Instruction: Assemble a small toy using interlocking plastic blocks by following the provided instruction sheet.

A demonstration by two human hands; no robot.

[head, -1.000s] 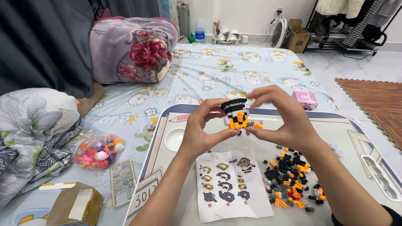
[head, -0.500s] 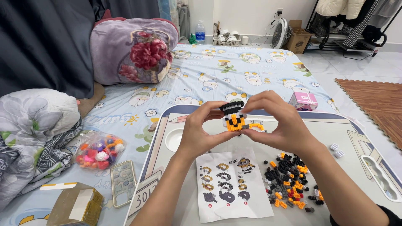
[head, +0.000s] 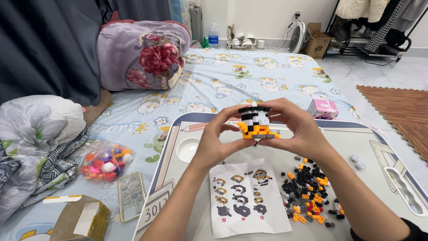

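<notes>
- Head view: the left hand and right hand hold a small brick model between them above the lap table. Fingertips close on it from 9 and 3 o'clock. It stands upright: black cap, white middle, orange base.
- Both hands sit equally near it.
- At 6 o'clock lies the white instruction sheet; at 5, loose bricks.
- At 2 o'clock stands a pink box; at 8, a bag of colourful pieces and an open cardboard box.
</notes>
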